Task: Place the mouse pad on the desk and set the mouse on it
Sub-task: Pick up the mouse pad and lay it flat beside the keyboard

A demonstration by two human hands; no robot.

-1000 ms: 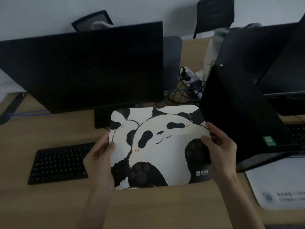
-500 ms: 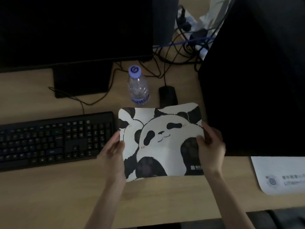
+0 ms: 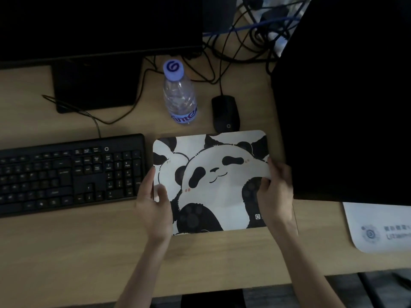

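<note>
The mouse pad [image 3: 213, 185] is white with a black panda drawing, and I hold it low over the wooden desk [image 3: 66, 252], just right of the keyboard. My left hand [image 3: 154, 203] grips its left edge. My right hand [image 3: 275, 192] grips its right edge. Whether the pad touches the desk I cannot tell. A black wired mouse [image 3: 225, 113] lies on the desk just beyond the pad's far edge, its near end partly covered by the pad.
A black keyboard [image 3: 69, 174] lies at the left. A clear water bottle [image 3: 179, 94] stands left of the mouse. The monitor and its stand [image 3: 93, 85] are behind, a black computer case [image 3: 344, 118] at the right, tangled cables [image 3: 244, 41] behind, and a white paper [image 3: 378, 227] lies at the right edge.
The view has tilted down and closer to the desk. Both hands have brought the pad lower, next to the keyboard, and the bottle and mouse have come into sight.
</note>
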